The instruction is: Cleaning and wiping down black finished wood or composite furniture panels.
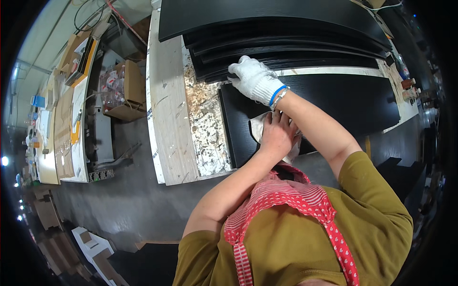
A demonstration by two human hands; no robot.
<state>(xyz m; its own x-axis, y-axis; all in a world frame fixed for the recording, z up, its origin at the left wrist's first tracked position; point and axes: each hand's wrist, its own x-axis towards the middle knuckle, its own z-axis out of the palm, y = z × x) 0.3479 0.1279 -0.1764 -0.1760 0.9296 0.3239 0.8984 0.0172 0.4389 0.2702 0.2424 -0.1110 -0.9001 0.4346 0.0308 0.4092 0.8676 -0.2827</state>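
Note:
A black wood-grain board (343, 102) lies flat on the worktable in front of me. My left hand (279, 135), bare, presses a white cloth (257, 127) onto the board near its front edge; its fingers are bent over the cloth. Crossing above it, my right hand (255, 80) wears a white knitted glove with a blue cuff edge. Its fingers are curled near the board's far left corner, and whatever they may hold is hidden. Just beyond the glove rises a stack of similar black boards (286, 47), its layers slightly uneven.
The worktable has a pale wooden plank (171, 114) along its left side and a paint-flecked strip (206, 128) beside it. At left stand a cardboard box (131, 88) of clear plastic bottles and a cluttered side table (64, 148). Small bottles (410, 90) sit at the right edge.

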